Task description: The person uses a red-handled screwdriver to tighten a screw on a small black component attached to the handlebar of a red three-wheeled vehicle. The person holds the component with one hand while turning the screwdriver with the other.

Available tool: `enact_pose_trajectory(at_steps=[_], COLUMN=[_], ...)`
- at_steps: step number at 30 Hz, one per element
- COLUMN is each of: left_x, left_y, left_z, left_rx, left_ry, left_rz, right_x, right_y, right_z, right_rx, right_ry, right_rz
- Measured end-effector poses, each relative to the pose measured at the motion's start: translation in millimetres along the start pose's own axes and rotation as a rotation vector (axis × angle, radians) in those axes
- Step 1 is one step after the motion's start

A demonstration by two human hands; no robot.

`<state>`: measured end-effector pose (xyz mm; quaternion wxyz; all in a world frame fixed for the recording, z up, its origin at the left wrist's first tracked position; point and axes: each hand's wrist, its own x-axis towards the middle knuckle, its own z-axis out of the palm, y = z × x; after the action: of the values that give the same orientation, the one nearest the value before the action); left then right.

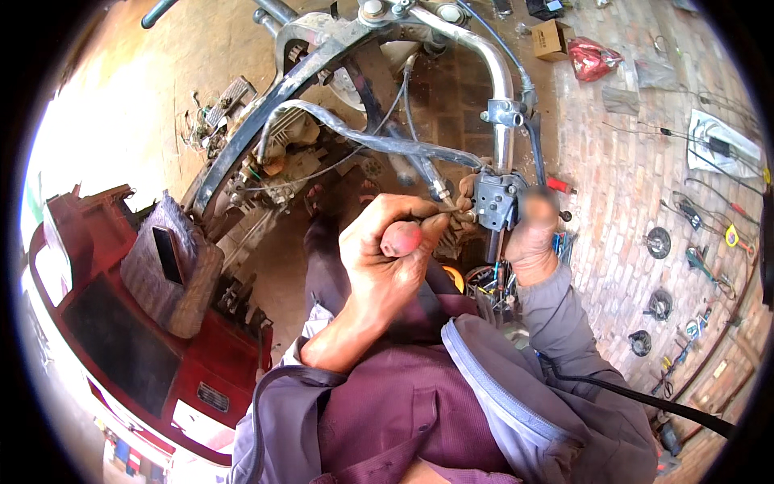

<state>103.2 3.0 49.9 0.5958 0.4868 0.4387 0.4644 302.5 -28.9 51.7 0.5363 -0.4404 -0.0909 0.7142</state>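
Brick paving (597,266) lies right (littered); tan floor (193,56) left.

Legible markings: none from where I stand. Any lettering on the cardboard box (551,40), the white package (723,145) or the red bodywork (211,355) is too small or blurred to read, and any figures on the dark block (493,202) at the handlebar (501,81) are likewise indistinct.
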Motion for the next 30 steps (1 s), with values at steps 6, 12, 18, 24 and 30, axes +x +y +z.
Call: enact_pose_trajectory(at_steps=[6,12,18,24,30], left_x=[-13.9,-14.6,-5.5,1.2,3.2], left_y=[-4.4,-5.7,-2.6,-4.7,-8.9], left_z=[-10.0,-17.2,-13.0,-11.0,-8.5], left_rx=[0.010,0.009,0.036,-0.014,-0.009], left_ry=[0.035,0.035,-0.010,-0.032,-0.059], left_rz=[-0.012,-0.063,-0.018,-0.052,-0.053], right_x=[6.3,10.2,7.5,5.7,10.1], right_y=[5.2,9.3,7.0,9.1,10.0], right_z=[-13.3,-17.7,-11.6,-10.1,-2.1], right_rx=[0.222,0.284,0.275,0.286,0.075], right_ry=[-0.183,-0.272,-0.212,-0.175,-0.096], right_rz=[0.077,0.139,0.152,0.137,0.082])
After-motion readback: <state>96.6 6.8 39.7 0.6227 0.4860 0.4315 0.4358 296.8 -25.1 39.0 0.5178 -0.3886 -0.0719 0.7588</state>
